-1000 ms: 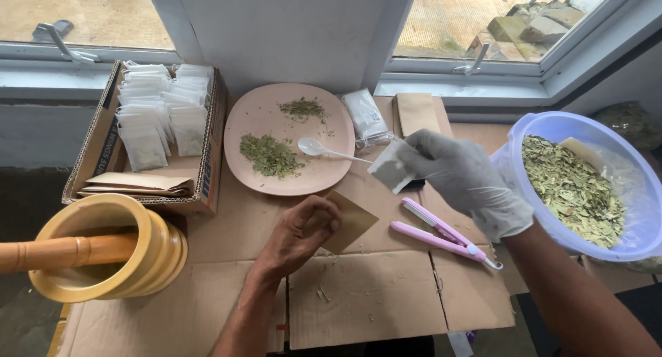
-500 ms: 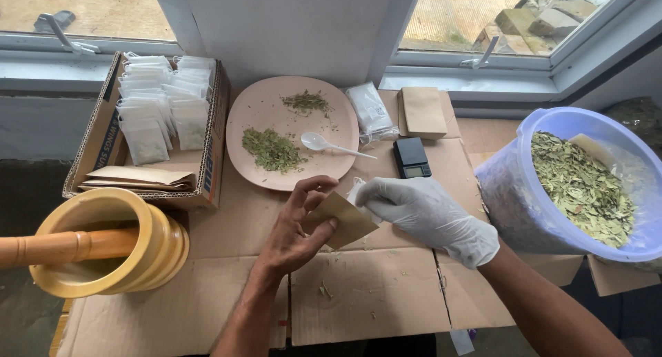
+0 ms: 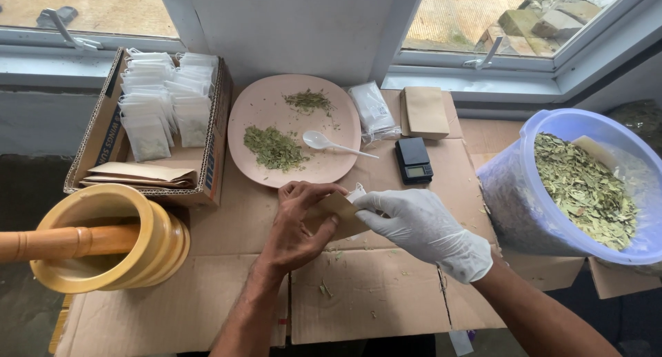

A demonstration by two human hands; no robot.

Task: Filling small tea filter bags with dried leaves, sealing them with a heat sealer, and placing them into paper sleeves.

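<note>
Both hands meet near the middle of the flattened brown cardboard work surface (image 3: 386, 295), just below the round pink plate (image 3: 255, 108). The bare left hand (image 3: 298, 222) pinches a small tan paper pouch (image 3: 339, 209) between thumb and fingers; the white-gloved right hand (image 3: 420, 226) grips the pouch's right end, where a small white sachet (image 3: 358, 191) shows at its opening. On the plate lie two heaps of crushed green leaf and a white plastic spoon (image 3: 329, 144). A small black pocket scale (image 3: 414, 160) sits right of the plate. A yellow wooden mortar (image 3: 103, 250) stands at the left edge, a translucent blue tub of dried leaves (image 3: 552, 184) at the right edge.
</note>
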